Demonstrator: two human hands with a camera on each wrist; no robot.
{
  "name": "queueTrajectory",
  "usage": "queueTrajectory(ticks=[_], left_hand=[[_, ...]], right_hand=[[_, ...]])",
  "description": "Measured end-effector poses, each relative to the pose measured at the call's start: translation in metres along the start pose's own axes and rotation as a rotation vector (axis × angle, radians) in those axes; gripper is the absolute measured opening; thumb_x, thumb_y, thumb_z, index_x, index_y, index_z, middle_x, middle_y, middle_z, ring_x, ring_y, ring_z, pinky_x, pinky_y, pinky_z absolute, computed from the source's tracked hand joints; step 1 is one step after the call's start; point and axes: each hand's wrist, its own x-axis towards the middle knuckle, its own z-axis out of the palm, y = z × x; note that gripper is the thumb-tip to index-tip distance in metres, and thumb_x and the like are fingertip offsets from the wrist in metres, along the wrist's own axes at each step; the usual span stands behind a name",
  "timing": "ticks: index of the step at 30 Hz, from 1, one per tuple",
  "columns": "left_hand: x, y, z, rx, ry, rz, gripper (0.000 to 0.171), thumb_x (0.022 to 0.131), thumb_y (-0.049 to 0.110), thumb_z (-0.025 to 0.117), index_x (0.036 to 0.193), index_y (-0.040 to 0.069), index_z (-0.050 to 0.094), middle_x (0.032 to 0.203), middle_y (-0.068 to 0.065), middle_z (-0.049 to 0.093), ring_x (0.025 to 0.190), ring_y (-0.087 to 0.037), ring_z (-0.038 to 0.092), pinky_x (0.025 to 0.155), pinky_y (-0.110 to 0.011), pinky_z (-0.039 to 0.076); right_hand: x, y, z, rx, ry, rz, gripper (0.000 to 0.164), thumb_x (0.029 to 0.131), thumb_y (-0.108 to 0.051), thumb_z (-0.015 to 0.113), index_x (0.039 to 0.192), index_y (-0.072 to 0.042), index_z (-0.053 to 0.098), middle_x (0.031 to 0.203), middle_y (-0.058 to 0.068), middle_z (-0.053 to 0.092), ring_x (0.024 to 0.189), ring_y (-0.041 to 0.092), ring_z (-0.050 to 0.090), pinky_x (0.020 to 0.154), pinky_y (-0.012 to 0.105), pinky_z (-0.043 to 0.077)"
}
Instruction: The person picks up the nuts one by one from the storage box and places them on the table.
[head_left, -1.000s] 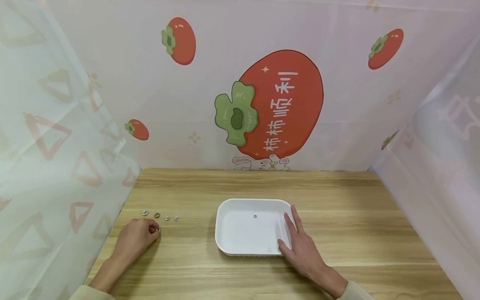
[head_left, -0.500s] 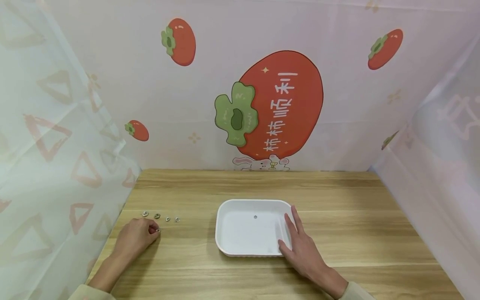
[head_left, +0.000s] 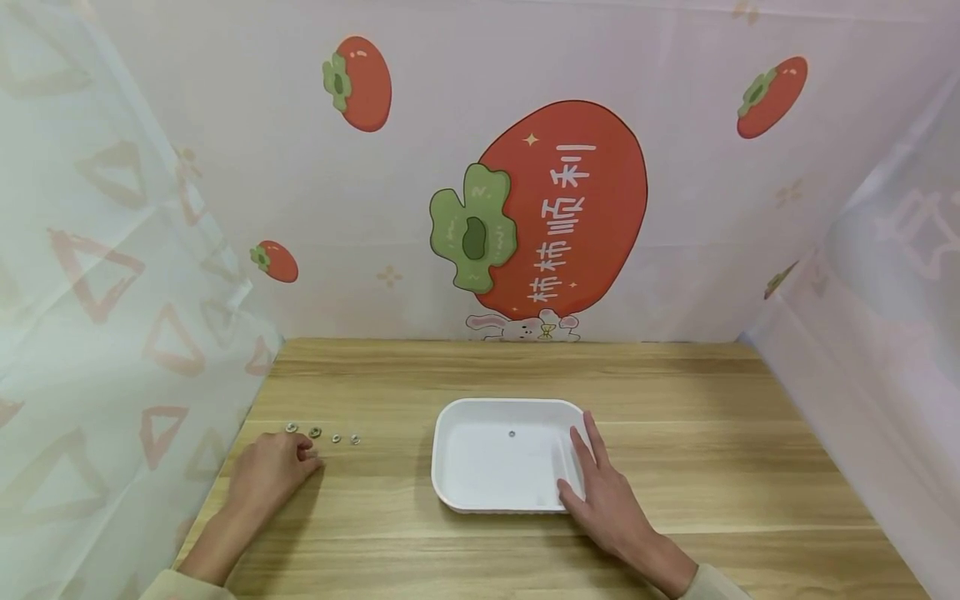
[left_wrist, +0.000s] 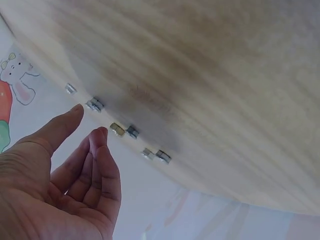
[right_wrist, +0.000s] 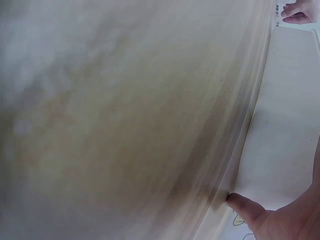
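Note:
My left hand (head_left: 272,471) is low over the table at the left, beside a row of small metal nuts (head_left: 336,438). In the left wrist view, the thumb and forefinger of the left hand (left_wrist: 70,185) are apart, with nothing visible between them. Several nuts lie just past the fingertips; one nut (left_wrist: 116,129) is brass-coloured and the others are silvery. A white rectangular tray (head_left: 444,492) sits at the middle of the table, with one small nut (head_left: 512,433) on its floor. My right hand (head_left: 609,508) rests on the tray's right side, fingers extended over the rim.
The wood-grain table (head_left: 720,467) ends at a pale wall sheet (head_left: 360,192) printed with persimmons. Sheets (head_left: 105,333) also hang along the left and right sides. Bare tabletop lies between the nuts and the tray.
The left fingers have shifted slightly; the small metal piece seen at their tips earlier is no longer visible there in the head view. The right hand and tray have stayed in place.

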Motion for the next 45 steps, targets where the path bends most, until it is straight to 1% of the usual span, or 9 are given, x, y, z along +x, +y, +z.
queueTrajectory(ticks=[3, 5, 8, 11, 14, 22, 27, 36, 45], left_hand=[[0.000, 0.003, -0.002, 0.010, 0.017, 0.012, 0.019, 0.081, 0.018, 0.091, 0.090, 0.005, 0.080, 0.071, 0.002, 0.070, 0.058, -0.013, 0.056, 0.048, -0.036, 0.045], [0.001, 0.005, -0.003, 0.011, 0.033, 0.031, 0.019, 0.082, 0.017, 0.090, 0.092, 0.003, 0.081, 0.073, -0.001, 0.072, 0.058, -0.014, 0.058, 0.048, -0.035, 0.046], [0.003, 0.009, -0.004, -0.003, 0.056, 0.051, 0.021, 0.083, 0.014, 0.087, 0.098, 0.000, 0.081, 0.080, -0.007, 0.077, 0.061, -0.017, 0.067, 0.049, -0.035, 0.051], [0.005, 0.015, -0.005, -0.031, 0.060, 0.040, 0.020, 0.085, 0.013, 0.084, 0.100, 0.000, 0.082, 0.085, -0.010, 0.079, 0.067, -0.022, 0.072, 0.051, -0.036, 0.054], [0.008, 0.021, -0.007, -0.051, 0.055, 0.026, 0.020, 0.086, 0.014, 0.084, 0.100, 0.000, 0.081, 0.085, -0.009, 0.079, 0.070, -0.023, 0.073, 0.054, -0.038, 0.056], [0.018, 0.039, -0.010, -0.089, 0.053, 0.050, 0.024, 0.086, 0.019, 0.087, 0.101, 0.001, 0.081, 0.085, -0.006, 0.079, 0.073, -0.022, 0.074, 0.061, -0.043, 0.059], [0.026, 0.056, -0.009, -0.127, 0.052, 0.063, 0.021, 0.089, 0.020, 0.083, 0.101, 0.003, 0.082, 0.084, -0.003, 0.079, 0.074, -0.020, 0.073, 0.064, -0.041, 0.059], [0.044, 0.098, 0.000, -0.182, 0.093, 0.147, 0.016, 0.088, 0.017, 0.085, 0.097, 0.004, 0.083, 0.081, -0.003, 0.078, 0.071, -0.015, 0.072, 0.065, -0.038, 0.059], [0.055, 0.129, 0.004, -0.184, 0.118, 0.214, 0.013, 0.086, 0.017, 0.087, 0.094, 0.008, 0.083, 0.079, -0.001, 0.078, 0.070, -0.014, 0.072, 0.063, -0.035, 0.059]], right_hand=[[-0.001, 0.000, 0.000, 0.002, 0.000, 0.001, 0.078, 0.097, -0.031, 0.070, 0.159, 0.005, 0.039, 0.179, 0.008, 0.006, 0.090, 0.032, 0.071, 0.080, 0.052, 0.060], [-0.001, 0.000, 0.000, 0.004, -0.001, 0.004, 0.078, 0.097, -0.031, 0.070, 0.159, 0.005, 0.039, 0.179, 0.008, 0.006, 0.092, 0.032, 0.072, 0.081, 0.053, 0.060], [-0.001, -0.001, -0.001, 0.007, -0.002, 0.006, 0.078, 0.097, -0.031, 0.070, 0.159, 0.004, 0.039, 0.179, 0.008, 0.007, 0.092, 0.032, 0.072, 0.081, 0.052, 0.060], [-0.001, -0.001, -0.002, 0.010, -0.002, 0.005, 0.078, 0.098, -0.031, 0.070, 0.160, 0.004, 0.039, 0.179, 0.008, 0.007, 0.090, 0.031, 0.071, 0.080, 0.051, 0.060], [0.000, -0.002, -0.002, 0.013, -0.002, 0.005, 0.077, 0.098, -0.030, 0.070, 0.160, 0.003, 0.039, 0.179, 0.008, 0.007, 0.089, 0.031, 0.071, 0.079, 0.051, 0.060], [0.001, -0.002, -0.002, 0.017, -0.013, 0.015, 0.079, 0.097, -0.030, 0.071, 0.161, 0.003, 0.038, 0.178, 0.009, 0.008, 0.087, 0.029, 0.070, 0.079, 0.050, 0.060], [0.001, -0.002, -0.002, 0.015, -0.015, 0.016, 0.079, 0.097, -0.030, 0.071, 0.161, 0.002, 0.038, 0.178, 0.011, 0.009, 0.085, 0.028, 0.070, 0.078, 0.049, 0.060], [0.001, -0.001, -0.003, 0.017, -0.014, 0.015, 0.079, 0.097, -0.029, 0.070, 0.161, 0.003, 0.038, 0.178, 0.009, 0.008, 0.087, 0.029, 0.071, 0.079, 0.050, 0.060], [0.001, -0.001, -0.002, 0.022, -0.003, 0.008, 0.078, 0.097, -0.029, 0.071, 0.160, 0.003, 0.039, 0.178, 0.010, 0.009, 0.087, 0.029, 0.070, 0.077, 0.049, 0.060]])
